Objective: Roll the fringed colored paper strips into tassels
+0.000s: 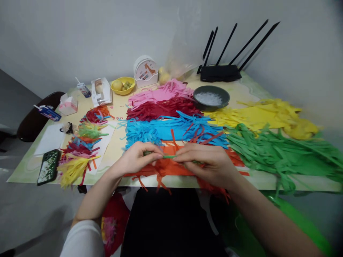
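Between my two hands runs a thin green paper strip [169, 156], twisted or rolled narrow. My left hand [143, 156] pinches one end between thumb and fingers. The other end is pinched in my right hand [206, 160]. Both hands hover over fringed orange paper [163, 167] near the table's front edge. Just beyond lies fringed blue paper [171, 130], then dark red [163, 110] and pink [163, 93] fringed stacks. To the right spread fringed green paper [289, 151] and yellow paper [262, 116].
Finished-looking multicoloured tassels [77, 157] lie in a row at left, beside a phone [48, 167] and hair claw [67, 127]. A dark bowl [211, 98] and black router [221, 74] stand behind. A yellow fruit dish [123, 86] and drink cartons [48, 113] sit at back left.
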### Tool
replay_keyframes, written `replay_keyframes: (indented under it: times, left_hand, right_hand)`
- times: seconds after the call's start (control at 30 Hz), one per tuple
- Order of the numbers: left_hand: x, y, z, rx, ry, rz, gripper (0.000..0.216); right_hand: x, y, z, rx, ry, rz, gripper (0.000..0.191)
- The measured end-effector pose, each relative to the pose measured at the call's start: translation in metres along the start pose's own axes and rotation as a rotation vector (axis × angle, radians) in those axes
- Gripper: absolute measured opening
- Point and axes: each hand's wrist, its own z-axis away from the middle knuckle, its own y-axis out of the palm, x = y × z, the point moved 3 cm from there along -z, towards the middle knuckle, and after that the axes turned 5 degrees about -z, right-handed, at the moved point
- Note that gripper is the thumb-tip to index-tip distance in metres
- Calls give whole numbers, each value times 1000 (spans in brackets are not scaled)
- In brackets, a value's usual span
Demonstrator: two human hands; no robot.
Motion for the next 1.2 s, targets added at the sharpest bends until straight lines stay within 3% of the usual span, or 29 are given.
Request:
replay_keyframes:
  times: [0.1, 0.23, 0.33, 0.47, 0.63, 0.93, 1.1, 1.2]
  left_hand:
    - [-5, -3, 3, -123, 93, -271, 21]
    - [-8, -5, 7, -235, 294, -663, 20]
    - [-4, -3, 8, -289, 420, -799, 22]
    - [5, 1, 11, -446, 492, -858, 22]
    - [17, 3, 12, -635, 415, -735, 21]
    - [21, 5, -1, -848, 182, -240, 13]
    - [25, 3, -16, -750, -1, 146, 15]
    - [27, 5, -27, -669, -41, 260, 21]
  right_hand:
    - [-4, -2, 0, 3, 53, -32, 27]
    - [-18, -3, -8, 94, 356, -201, 31]
    - [-27, 7, -18, 168, 550, -396, 31]
    - [-30, 30, -25, 206, 660, -669, 35]
    - [-30, 48, -25, 71, 725, -833, 34]
    - [-38, 53, -41, -100, 550, -874, 22]
    - [-50, 48, -54, -196, 525, -865, 30]
    - [-55, 47, -57, -285, 459, -721, 24]
